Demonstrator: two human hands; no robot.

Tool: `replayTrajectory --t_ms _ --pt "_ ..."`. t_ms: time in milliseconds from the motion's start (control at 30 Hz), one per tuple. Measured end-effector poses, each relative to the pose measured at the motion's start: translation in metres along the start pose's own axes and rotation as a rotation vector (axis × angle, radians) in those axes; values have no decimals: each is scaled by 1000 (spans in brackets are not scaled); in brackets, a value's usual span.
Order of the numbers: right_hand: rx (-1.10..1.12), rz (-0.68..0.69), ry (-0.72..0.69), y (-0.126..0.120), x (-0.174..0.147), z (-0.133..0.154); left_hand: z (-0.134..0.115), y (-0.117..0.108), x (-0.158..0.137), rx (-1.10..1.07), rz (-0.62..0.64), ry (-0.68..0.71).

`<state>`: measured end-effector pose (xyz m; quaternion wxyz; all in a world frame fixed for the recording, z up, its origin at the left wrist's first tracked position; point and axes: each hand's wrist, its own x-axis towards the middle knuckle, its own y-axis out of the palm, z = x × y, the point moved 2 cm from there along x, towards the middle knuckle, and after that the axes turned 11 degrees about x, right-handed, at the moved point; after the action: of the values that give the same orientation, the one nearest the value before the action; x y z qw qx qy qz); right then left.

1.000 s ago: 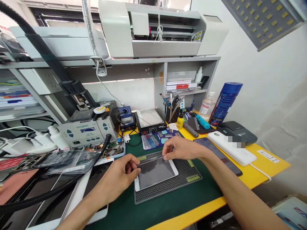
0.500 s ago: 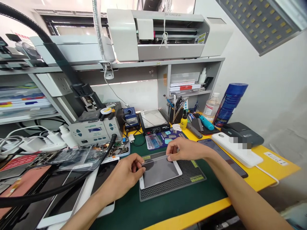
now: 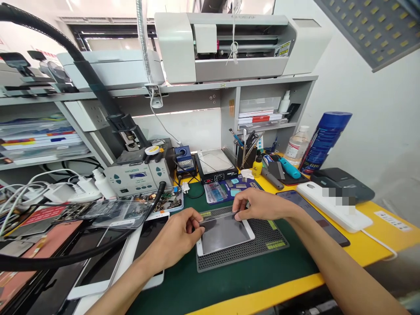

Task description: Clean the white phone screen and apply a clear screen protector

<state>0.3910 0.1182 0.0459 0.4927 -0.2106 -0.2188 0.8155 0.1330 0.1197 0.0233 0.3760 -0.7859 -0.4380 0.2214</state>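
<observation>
- The left hand (image 3: pixel 183 234) has thumb and fingertips pinched together on thin clear film (image 3: pixel 216 219) at its left end.
- The right hand (image 3: pixel 257 206) pinches the same film farther right, fingers curled.
- Between and below them lies a white-framed rectangular device with a dark glossy screen (image 3: pixel 226 236), flat on a grey honeycomb-patterned mat (image 3: pixel 269 238).
- Under that spreads a dark green mat (image 3: pixel 229 280) on the yellow worktop (image 3: pixel 367 251).
- Left of the left hand: a white-framed black-screened tablet (image 3: pixel 152 236).
- Right of the right hand: a dark flat slab (image 3: pixel 315 218), then a white oblong device (image 3: pixel 333 210).
- Far side: a black box with a pale top plate (image 3: pixel 216 161).
</observation>
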Motion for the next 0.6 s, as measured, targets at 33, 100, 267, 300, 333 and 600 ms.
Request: replayTrajectory --t_ms 33,100,267,300,333,600 --pt "1 4 4 0 0 1 0 0 0 -1 -5 2" --pt "3 9 16 0 0 2 1 0 0 -2 -12 7" --pt "-2 6 23 0 0 3 2 0 -1 -6 3 14" --pt "-2 6 20 1 0 2 2 0 -1 -8 5 15" --pt "-2 5 19 1 0 2 2 0 -1 -10 5 15" --pt "-5 1 18 1 0 2 6 2 -1 -10 3 20"
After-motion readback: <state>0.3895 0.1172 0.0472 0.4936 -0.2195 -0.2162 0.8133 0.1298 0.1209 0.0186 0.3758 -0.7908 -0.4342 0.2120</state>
